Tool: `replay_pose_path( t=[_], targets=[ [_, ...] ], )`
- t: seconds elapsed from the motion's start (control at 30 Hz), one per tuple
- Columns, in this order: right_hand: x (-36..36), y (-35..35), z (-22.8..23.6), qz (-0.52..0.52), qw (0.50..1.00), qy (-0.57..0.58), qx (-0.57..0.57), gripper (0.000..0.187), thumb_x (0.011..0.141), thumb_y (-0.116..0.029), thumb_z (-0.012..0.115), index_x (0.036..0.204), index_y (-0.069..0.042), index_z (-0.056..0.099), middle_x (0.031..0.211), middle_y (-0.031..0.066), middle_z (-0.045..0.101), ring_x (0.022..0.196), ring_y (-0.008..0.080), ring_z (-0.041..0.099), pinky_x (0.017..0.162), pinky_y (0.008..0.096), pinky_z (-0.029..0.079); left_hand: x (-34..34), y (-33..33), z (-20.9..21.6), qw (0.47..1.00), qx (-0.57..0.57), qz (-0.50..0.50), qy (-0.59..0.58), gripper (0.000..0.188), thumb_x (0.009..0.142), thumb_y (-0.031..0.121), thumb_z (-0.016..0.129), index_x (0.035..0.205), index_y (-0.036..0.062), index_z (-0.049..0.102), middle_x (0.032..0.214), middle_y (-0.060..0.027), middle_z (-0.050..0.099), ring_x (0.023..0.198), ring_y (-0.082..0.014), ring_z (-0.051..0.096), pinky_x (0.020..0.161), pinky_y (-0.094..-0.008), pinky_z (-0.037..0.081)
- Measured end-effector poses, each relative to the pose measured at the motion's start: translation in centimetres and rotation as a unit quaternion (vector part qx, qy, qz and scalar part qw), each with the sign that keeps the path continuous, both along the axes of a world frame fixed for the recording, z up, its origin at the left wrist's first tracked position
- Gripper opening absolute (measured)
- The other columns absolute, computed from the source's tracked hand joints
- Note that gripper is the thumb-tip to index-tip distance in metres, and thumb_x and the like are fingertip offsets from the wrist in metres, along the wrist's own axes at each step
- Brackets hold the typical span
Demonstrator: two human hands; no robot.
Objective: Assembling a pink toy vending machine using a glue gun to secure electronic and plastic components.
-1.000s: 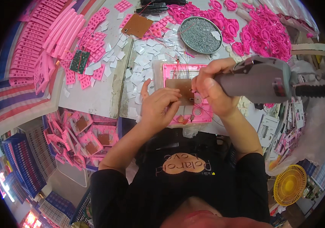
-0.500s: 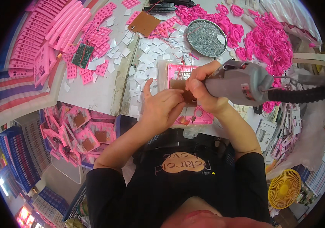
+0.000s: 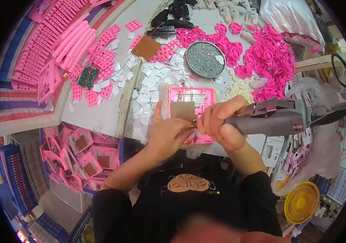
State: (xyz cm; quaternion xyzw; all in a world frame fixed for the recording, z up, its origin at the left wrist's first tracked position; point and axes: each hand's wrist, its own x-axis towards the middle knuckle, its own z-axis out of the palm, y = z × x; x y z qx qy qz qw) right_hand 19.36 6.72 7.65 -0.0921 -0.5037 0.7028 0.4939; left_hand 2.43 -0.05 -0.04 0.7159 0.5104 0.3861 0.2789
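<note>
My right hand [image 3: 226, 123] is wrapped round a grey electric screwdriver [image 3: 268, 122], held tilted with its body off to the right. Its front end is hidden behind my fingers, over the right side of a pink plastic casing [image 3: 211, 97]. Inside that casing lies a flat brown circuit board [image 3: 183, 110], with thin wires [image 3: 187, 83] running from its far side. At the board's lower right corner, the fingertips of my left hand [image 3: 165, 135] are pinched together close to my right fingers. One finger of that hand sticks out along the casing's left side. Whatever the pinch holds is hidden.
Beyond the casing stands a round metal dish of small screws [image 3: 205, 59]. Pink ring-shaped parts [image 3: 270, 60] are heaped at the far right. White paper squares [image 3: 144, 97] and pink button pads [image 3: 106, 60] litter the left. A crate of pink casings [image 3: 86, 150] sits lower left.
Both hands have shifted from the board's right-hand middle to its lower right corner. The screwdriver now tilts differently, its body lower and further right. The whole view has moved slightly.
</note>
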Motion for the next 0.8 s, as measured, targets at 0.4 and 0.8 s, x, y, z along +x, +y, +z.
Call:
replay_pose_path(
  t=[0.4, 0.8],
  targets=[
    [-1.0, -0.6, 0.6, 0.016, 0.999, -0.028, 0.000, 0.031, 0.095, -0.027, 0.070, 0.110, -0.013, 0.047, 0.056, 0.0001, 0.045, 0.051, 0.0125, 0.044, 0.052, 0.0311, 0.042, -0.5, 0.2, 0.6, 0.996, 0.071, 0.022, 0.042, 0.017, 0.073, 0.014, 0.082, 0.079, 0.0154, 0.067, 0.074, 0.0022, 0.066, 0.077, -0.0161, 0.069, 0.119, -0.0652, 0.011],
    [-0.8, -0.3, -0.4, 0.014, 0.998, -0.052, 0.015, 0.028, 0.097, -0.026, 0.066, 0.110, -0.013, 0.045, 0.060, 0.0001, 0.048, 0.051, 0.0126, 0.045, 0.053, 0.0316, 0.045, -0.8, -0.2, 0.0, 0.992, 0.109, 0.026, 0.057, 0.020, 0.071, 0.011, 0.082, 0.078, 0.0127, 0.064, 0.075, 0.0028, 0.065, 0.077, -0.0151, 0.068, 0.119, -0.0655, 0.014]
  ],
)
